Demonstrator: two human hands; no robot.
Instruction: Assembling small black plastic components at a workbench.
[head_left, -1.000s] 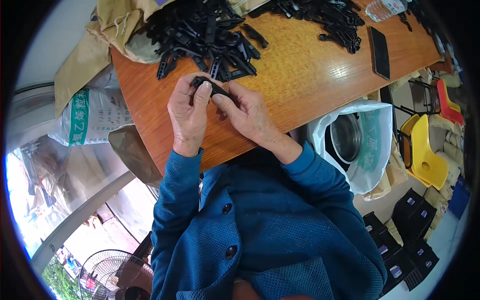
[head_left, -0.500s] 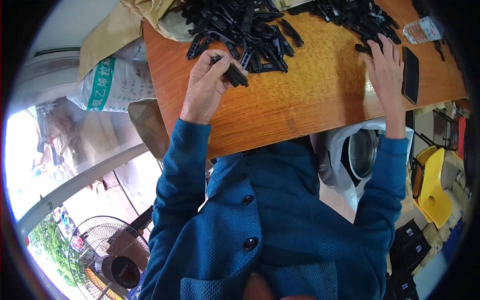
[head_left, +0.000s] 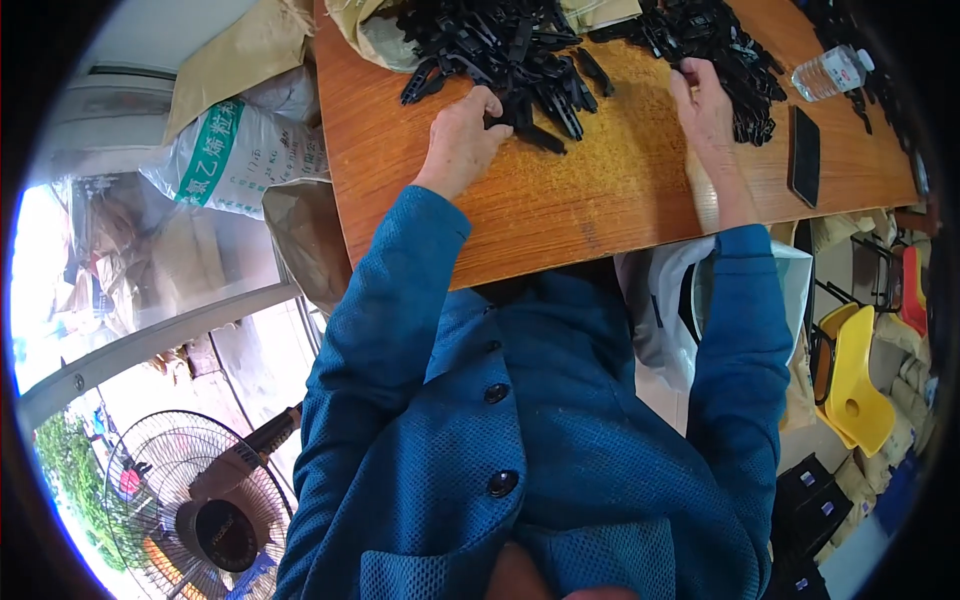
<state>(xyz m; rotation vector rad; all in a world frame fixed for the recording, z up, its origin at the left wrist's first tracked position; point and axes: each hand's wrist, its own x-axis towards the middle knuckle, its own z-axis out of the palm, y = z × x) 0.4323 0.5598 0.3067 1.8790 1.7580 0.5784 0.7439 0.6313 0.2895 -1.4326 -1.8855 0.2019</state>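
Clear bottle [head_left: 828, 76] and black phone [head_left: 804, 157], right of the right fingers [head_left: 700, 70]! Caged fan [head_left: 222, 535], well down-left of the left fingers [head_left: 485, 97].

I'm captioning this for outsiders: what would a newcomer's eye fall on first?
Probably the black plastic parts heaped toward the far side of the table: the left pile, with the left hand at its near edge, and the right pile, with the right hand at its edge. Next, perhaps, the blue jacket filling the lower middle, then the yellow chair at right.
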